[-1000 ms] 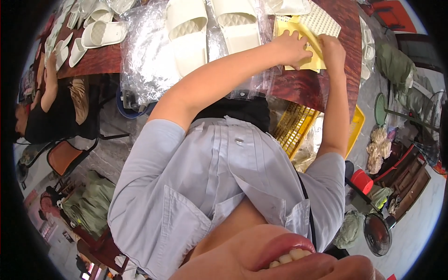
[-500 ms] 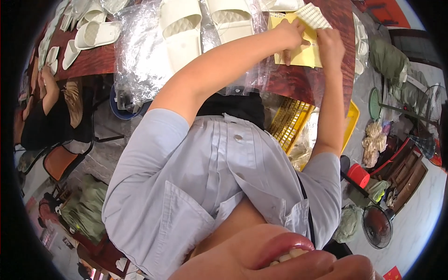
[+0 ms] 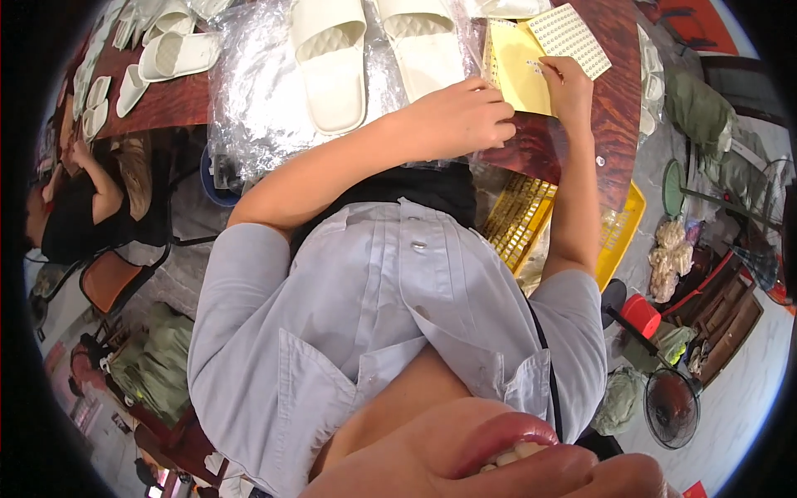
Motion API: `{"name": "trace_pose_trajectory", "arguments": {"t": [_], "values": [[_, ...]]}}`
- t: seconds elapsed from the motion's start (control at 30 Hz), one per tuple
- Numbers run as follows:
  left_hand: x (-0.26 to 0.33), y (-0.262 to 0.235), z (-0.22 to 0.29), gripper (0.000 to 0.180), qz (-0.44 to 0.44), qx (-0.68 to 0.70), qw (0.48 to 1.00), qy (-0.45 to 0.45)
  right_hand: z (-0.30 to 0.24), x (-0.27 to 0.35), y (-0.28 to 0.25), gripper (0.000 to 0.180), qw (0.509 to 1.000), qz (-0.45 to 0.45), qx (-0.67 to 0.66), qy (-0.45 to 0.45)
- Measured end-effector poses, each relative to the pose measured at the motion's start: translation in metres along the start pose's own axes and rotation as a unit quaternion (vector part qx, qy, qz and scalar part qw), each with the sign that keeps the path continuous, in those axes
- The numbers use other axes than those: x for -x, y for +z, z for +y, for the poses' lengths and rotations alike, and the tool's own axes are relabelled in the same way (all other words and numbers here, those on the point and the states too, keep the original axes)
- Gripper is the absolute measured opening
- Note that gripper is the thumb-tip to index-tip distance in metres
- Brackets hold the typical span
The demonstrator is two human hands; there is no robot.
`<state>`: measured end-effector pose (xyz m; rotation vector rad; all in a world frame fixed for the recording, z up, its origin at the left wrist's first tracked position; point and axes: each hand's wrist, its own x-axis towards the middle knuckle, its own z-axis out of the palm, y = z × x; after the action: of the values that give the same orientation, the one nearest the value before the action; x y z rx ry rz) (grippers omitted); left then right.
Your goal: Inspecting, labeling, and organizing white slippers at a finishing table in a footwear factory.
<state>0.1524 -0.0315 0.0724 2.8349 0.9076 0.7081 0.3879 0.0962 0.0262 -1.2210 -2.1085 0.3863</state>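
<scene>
My right hand (image 3: 570,91) pinches the right edge of a yellow sheet (image 3: 519,75) that has a few tiny marks near its middle. Beside it lies a white sheet (image 3: 571,40) covered in rows of small dots. My left hand (image 3: 469,120) is just left of the yellow sheet, over the table's near edge, with its fingers curled; anything between the fingertips is hidden or too small to name. Left of that hand, a cream slipper (image 3: 332,75) and a second cream slipper (image 3: 423,58) lie side by side on clear plastic bags (image 3: 249,91).
More cream slippers (image 3: 178,56) rest at the left of the dark red wooden table (image 3: 158,108). Below its near edge are a yellow crate (image 3: 519,220) and a blue bin (image 3: 217,187). Another person's arm (image 3: 104,178) shows at far left; a fan (image 3: 672,407) stands at right.
My left hand has left the yellow sheet and moved left and toward me. My right hand has come a little left and still grips the sheet. The dotted white sheet is now more exposed.
</scene>
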Motion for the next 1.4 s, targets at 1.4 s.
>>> {"name": "trace_pose_trajectory", "arguments": {"t": [1.4], "values": [[0.162, -0.058, -0.048, 0.022, 0.243, -0.111, 0.917, -0.295, 0.015, -0.003, 0.011, 0.014, 0.997, -0.041, 0.024, 0.059]]}}
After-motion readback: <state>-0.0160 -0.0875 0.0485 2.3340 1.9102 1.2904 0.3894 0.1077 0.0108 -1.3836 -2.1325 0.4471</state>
